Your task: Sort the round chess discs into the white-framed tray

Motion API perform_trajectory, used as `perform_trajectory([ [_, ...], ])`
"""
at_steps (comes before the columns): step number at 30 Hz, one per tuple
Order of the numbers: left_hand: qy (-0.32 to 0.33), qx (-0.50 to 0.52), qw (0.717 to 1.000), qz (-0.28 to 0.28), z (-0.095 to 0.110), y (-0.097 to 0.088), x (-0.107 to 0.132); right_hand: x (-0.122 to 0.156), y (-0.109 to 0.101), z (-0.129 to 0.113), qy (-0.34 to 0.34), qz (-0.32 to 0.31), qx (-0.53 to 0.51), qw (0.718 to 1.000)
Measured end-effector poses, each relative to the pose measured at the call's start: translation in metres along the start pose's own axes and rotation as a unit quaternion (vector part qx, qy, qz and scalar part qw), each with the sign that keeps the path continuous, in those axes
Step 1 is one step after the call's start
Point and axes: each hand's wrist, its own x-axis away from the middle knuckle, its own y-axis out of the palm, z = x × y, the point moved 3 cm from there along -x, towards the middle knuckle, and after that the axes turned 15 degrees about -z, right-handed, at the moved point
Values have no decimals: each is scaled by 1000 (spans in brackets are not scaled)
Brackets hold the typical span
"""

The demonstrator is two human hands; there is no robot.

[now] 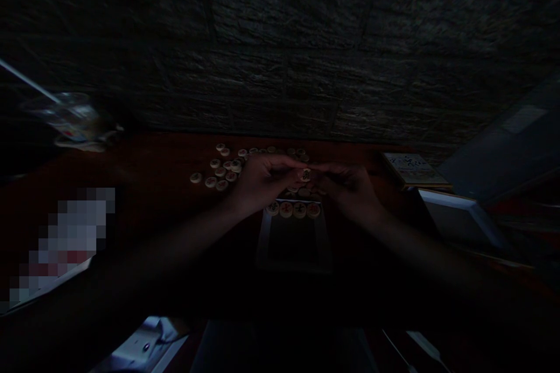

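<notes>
Left hand (262, 178) and right hand (355, 186) pinching one disc (306, 175), four discs (299, 210) in one tray (261, 242) at six o'clock, one box (413, 169) at three, one cup (76, 119) at nine

Pale discs (286, 210) bear red or black characters; the tabletop (153, 172) is reddish brown

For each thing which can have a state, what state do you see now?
Left hand: pinching
Right hand: pinching
Held piece: marked face showing
Near tray: open
Four pieces: lined up at its far end
Loose pieces: scattered
Cup: straw inserted
Right tray: open
Printed box: lying flat
</notes>
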Motion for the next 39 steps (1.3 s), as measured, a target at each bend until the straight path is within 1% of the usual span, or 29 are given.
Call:
perform_trajectory([
  [3, 2, 6, 1000, 1, 2, 0, 1, 0, 0, -1, -7, 0, 3, 1000],
  [8, 10, -41, 999, -5, 3, 2, 1, 0, 0, -2, -6, 16, 11, 1000],
  [12, 17, -49, 999, -6, 6, 6, 2, -1, 0, -3, -3, 26, -14, 1000],
  [16, 24, -35, 999, -34, 9, 10, 3, -1, 0, 0, 4, 40, -37, 999],
  [19, 35, -35, 998, -45, 9, 12, 3, 0, 1, 1, 12, 34, -52, 998],
  [22, 38, -55, 997, -34, 8, 11, 3, 0, 2, 2, 24, 23, -66, 997],
  [25, 32, -62, 997, -28, 4, 8, 4, 0, 1, 1, 36, 16, -63, 997],
  [28, 25, -63, 997, -37, 1, 6, 4, -1, 0, 2, 35, 20, -66, 997],
  [33, 14, -36, 999, -22, 2, 5, 3, -1, -1, 3, 21, 19, -78, 997],
  [36, -6, 7, 1000, -2, 2, 5, 3, -1, -1, 2, 4, 9, -70, 997],
  [39, -24, 44, 999, 7, 2, 6, 3, -1, -1, 1, -6, 8, -65, 998],
])
